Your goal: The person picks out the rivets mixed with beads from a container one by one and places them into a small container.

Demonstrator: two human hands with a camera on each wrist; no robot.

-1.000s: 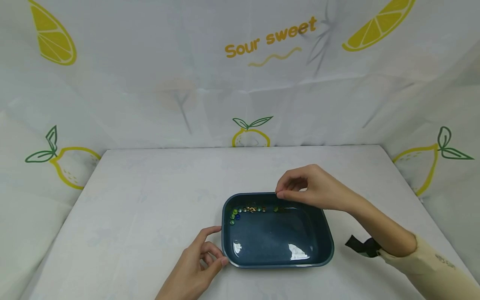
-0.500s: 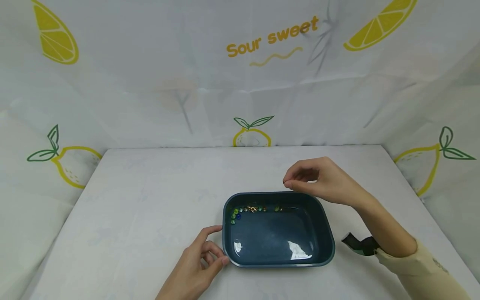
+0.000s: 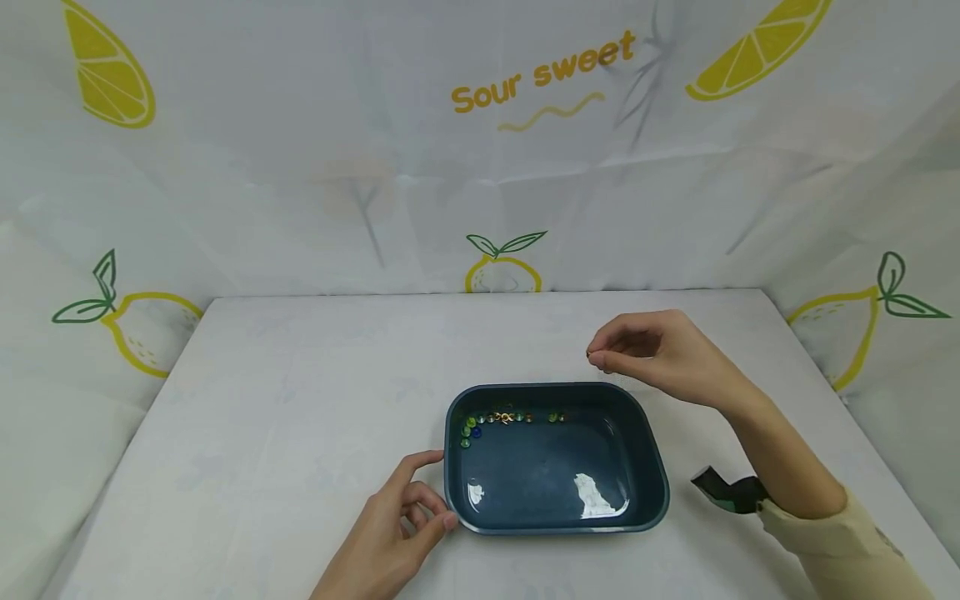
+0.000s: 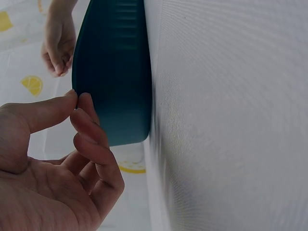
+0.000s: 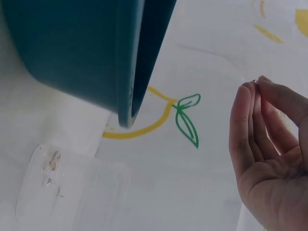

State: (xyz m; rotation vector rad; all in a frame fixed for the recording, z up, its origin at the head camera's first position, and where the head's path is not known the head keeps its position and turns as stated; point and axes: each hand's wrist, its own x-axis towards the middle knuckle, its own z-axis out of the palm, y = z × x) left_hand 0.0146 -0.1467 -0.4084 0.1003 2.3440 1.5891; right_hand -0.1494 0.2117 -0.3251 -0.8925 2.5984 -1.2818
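My left hand (image 3: 388, 533) rests its index finger and thumb against the left side and near-left corner of a dark blue-green tray (image 3: 555, 531). The other fingers are loosely bent, and the tray's outer wall (image 4: 115, 72) is beside them in the left wrist view. Behind the tray's far right corner, my right hand (image 3: 660, 358) is raised, pinching a tiny dark piece (image 3: 588, 354) between thumb and fingertips; its kind is too small to tell. Inside the tray, green and blue glass beads (image 3: 468, 428) and small gold-coloured pieces (image 3: 504, 417) lie along the far and left walls.
A clear plastic box or lid (image 5: 72, 187) with a few small shiny bits lies by the tray in the right wrist view. A black strap (image 3: 738, 493) hangs at the right sleeve. A lemon-printed white cloth (image 3: 300, 167) rises behind the white table (image 3: 300, 375).
My right hand has moved from the tray's far rim to the right and away from me, still pinching the tiny piece. The left hand and tray have stayed in place.
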